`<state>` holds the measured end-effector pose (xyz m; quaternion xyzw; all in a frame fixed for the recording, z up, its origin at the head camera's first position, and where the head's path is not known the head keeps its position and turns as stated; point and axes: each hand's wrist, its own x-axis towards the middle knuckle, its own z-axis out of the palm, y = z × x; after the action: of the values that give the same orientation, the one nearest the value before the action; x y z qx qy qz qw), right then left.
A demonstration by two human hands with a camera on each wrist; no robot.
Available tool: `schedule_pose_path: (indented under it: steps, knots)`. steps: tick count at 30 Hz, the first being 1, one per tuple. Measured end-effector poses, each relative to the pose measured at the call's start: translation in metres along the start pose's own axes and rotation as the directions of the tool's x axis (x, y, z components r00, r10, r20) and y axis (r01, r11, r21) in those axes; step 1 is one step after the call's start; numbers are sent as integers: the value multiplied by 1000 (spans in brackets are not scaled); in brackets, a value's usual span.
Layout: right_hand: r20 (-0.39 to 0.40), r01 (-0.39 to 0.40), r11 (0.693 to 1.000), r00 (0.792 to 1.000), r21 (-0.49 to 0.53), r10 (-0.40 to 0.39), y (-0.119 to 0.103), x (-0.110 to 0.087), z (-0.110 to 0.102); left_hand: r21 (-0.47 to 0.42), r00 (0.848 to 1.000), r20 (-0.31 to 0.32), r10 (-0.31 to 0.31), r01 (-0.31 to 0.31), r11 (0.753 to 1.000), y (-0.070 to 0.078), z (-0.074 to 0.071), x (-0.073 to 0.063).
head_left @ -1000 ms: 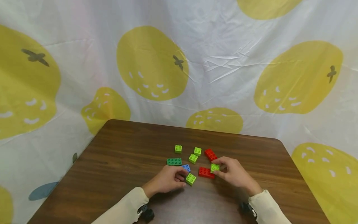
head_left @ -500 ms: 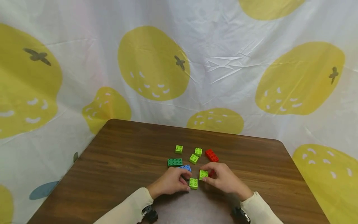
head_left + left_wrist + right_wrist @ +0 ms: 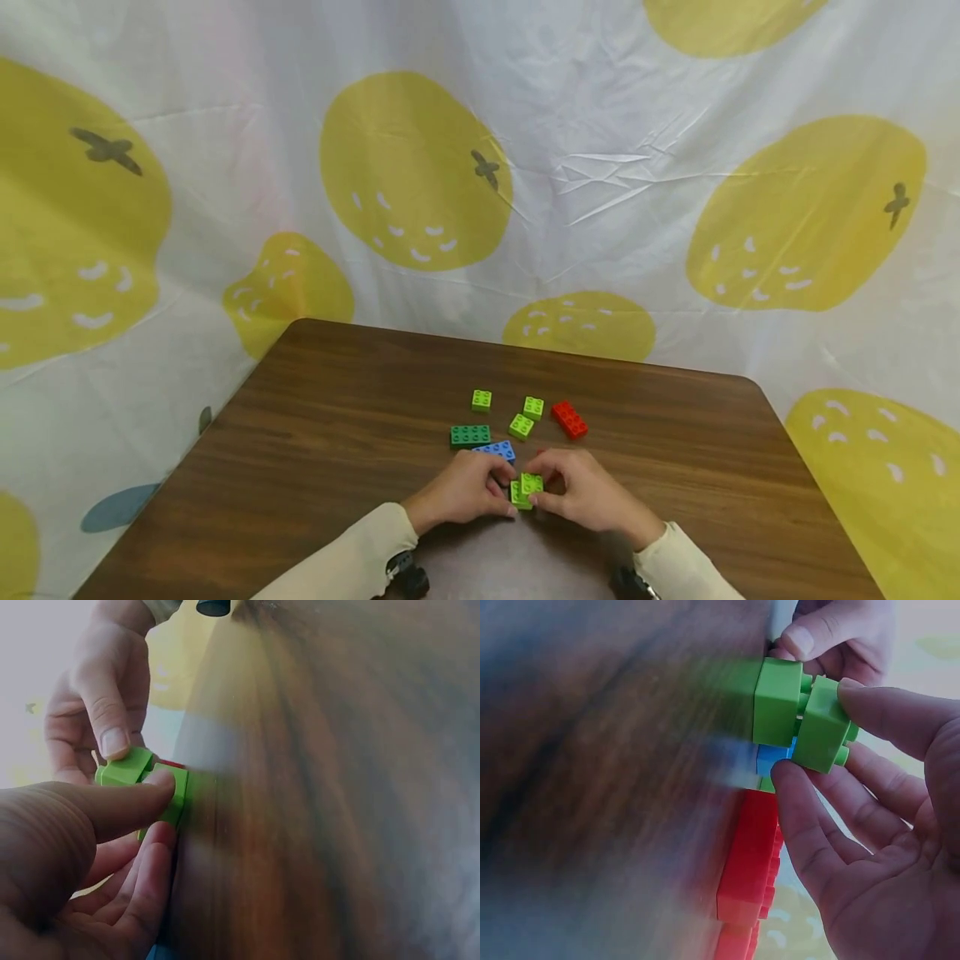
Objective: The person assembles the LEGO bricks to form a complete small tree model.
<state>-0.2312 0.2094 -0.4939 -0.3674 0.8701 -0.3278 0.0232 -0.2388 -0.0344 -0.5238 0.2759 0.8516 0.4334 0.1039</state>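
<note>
Two lime green 2x2 toy bricks are between the hands near the middle of the table. My right hand (image 3: 588, 493) pinches the upper brick (image 3: 819, 724) between thumb and fingers. This brick sits tilted and offset over the lower brick (image 3: 776, 701); in the right wrist view its underside meets or nearly meets the lower one's studs. My left hand (image 3: 467, 487) holds the lower brick on the tabletop, with thumb and fingers against its sides, as the left wrist view shows the thumb on that brick (image 3: 174, 796). Part of the lower brick is hidden in the head view.
Beyond the hands lie a dark green brick (image 3: 469, 436), a blue brick (image 3: 497, 450) and a red brick (image 3: 570, 420). Three lime bricks, one of them here (image 3: 482, 400), lie farther back. Another red brick (image 3: 750, 855) is mostly hidden behind my right hand in the head view.
My right hand has carried its lime brick leftward from beside the red bricks onto the other lime brick. My left hand has shifted slightly right, and the lower brick has turned straighter.
</note>
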Motion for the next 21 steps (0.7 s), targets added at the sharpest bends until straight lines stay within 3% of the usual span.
schedule_pose_path:
  steps: [10, 21]
  knots:
    - [-34, 50, 999, 998, -9, -50, -4, -1, 4, 36, 1000, -7, 9, -9, 999, 2, 3, 1]
    - [-28, 6, 1000, 1000, -3, -7, -11, 2, 11, 62, 1000, 14, 23, -23, 998, 2, 2, -3]
